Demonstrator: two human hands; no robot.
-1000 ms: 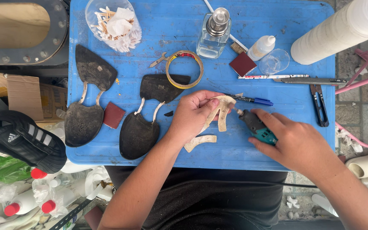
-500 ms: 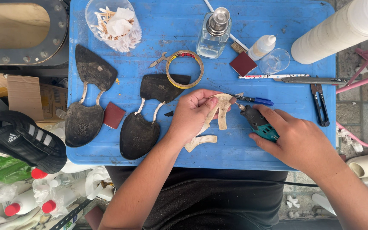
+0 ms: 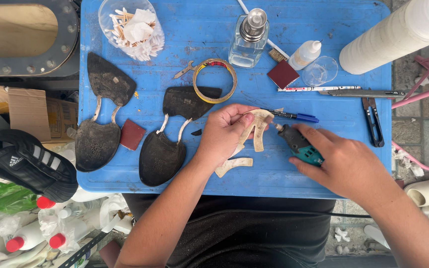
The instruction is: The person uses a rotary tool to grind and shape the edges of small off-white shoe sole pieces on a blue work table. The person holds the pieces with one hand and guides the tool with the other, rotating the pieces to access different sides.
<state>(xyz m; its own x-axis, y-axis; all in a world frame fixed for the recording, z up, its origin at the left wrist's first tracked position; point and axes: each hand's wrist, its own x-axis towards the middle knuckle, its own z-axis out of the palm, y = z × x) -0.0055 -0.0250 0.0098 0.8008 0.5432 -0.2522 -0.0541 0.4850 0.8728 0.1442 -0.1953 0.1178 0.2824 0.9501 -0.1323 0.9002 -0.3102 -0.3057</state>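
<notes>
My left hand (image 3: 227, 130) pinches a pale, curved sole strip (image 3: 259, 125) just above the blue table (image 3: 194, 34). My right hand (image 3: 346, 163) grips a small teal and black rotary tool (image 3: 298, 144), its tip touching the strip's right edge. A second pale curved strip (image 3: 233, 165) lies on the table under my left wrist. Two black shoe soles, each a heel and forefoot joined by thin pale bands, lie to the left: one sole (image 3: 172, 130) near my left hand, the other sole (image 3: 101, 114) further left.
A tape ring (image 3: 214, 80), glass pump bottle (image 3: 247, 40), glue bottle (image 3: 305, 53), blue pen (image 3: 296, 117), snips (image 3: 372, 121), craft knife (image 3: 361, 93) and cup of cotton swabs (image 3: 131, 27) lie on the table. A white roll (image 3: 398, 34) is at right. A black shoe (image 3: 28, 164) sits at left.
My right hand has brought the rotary tool up and left until its tip meets the strip. My left hand has tilted the strip slightly.
</notes>
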